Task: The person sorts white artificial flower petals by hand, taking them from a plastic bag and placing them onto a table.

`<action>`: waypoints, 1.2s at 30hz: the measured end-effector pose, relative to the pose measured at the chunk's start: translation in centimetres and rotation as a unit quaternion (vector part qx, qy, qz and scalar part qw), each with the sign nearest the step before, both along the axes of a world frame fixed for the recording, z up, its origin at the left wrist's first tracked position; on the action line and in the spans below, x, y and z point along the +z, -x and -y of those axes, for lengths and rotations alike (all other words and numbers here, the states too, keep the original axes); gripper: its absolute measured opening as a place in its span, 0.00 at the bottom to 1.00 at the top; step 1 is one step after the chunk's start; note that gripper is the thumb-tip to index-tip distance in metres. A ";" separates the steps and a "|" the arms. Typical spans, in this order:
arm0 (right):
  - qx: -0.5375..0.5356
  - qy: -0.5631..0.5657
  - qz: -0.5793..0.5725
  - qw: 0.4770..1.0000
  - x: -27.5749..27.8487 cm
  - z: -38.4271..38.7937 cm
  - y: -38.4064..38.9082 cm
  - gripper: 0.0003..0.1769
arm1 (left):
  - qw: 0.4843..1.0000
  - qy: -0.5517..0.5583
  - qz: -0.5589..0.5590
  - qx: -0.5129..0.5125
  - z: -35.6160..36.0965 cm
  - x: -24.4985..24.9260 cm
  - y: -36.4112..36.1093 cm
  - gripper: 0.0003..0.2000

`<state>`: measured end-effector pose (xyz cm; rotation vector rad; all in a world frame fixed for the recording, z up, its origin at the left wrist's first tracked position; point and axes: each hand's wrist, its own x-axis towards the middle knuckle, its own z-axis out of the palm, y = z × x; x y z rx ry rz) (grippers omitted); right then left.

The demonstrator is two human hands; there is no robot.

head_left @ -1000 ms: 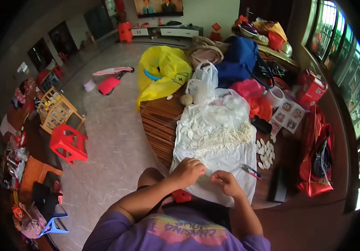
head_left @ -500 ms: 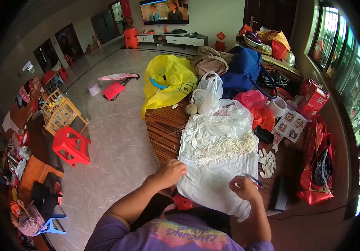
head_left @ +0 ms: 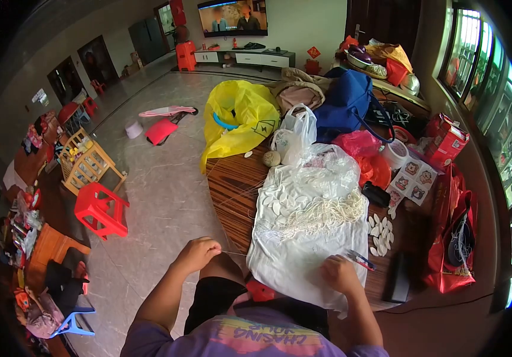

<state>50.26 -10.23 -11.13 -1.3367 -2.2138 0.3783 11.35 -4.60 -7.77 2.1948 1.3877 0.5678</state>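
Note:
My left hand (head_left: pixel 199 253) is off the table's left edge, its fingers pinched on a thin white thread (head_left: pixel 235 254) that runs right towards the white cloth (head_left: pixel 294 256). My right hand (head_left: pixel 339 273) lies over the cloth's lower right part with fingers curled; what they hold, if anything, is hidden. Close beside it is a small pair of thread snips (head_left: pixel 361 260) with a blue and red handle. Farther up the cloth lie a tangled bundle of cream cord (head_left: pixel 321 217) and several flat white oval pieces (head_left: pixel 277 205). More ovals (head_left: pixel 379 233) rest on the wood to the right.
Beyond the cloth are clear plastic bags (head_left: pixel 327 169), a ball of twine (head_left: pixel 272 158), a yellow bag (head_left: pixel 238 113) and a blue bag (head_left: pixel 346 104). A black case (head_left: pixel 375 194), a dark box (head_left: pixel 396 276) and a red bag (head_left: pixel 449 238) stand right. A red stool (head_left: pixel 101 208) is left.
My left hand has moved left off the cloth's edge, drawing the thread out. My right hand has turned knuckles-up and shifted slightly lower on the cloth.

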 end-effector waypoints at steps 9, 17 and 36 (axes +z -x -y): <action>-0.028 -0.014 -0.032 0.999 -0.2 0.8 0.2 0.07 | 0.992 0.054 -0.035 0.105 0.2 -1.0 4.8 0.06; -0.050 -0.074 -0.034 0.995 0.3 1.2 1.1 0.07 | 0.995 0.045 0.011 0.083 0.9 -1.4 4.3 0.05; -0.033 -0.013 0.005 0.999 -0.5 3.4 -0.4 0.03 | 0.994 0.046 0.036 0.091 0.9 -1.6 3.2 0.05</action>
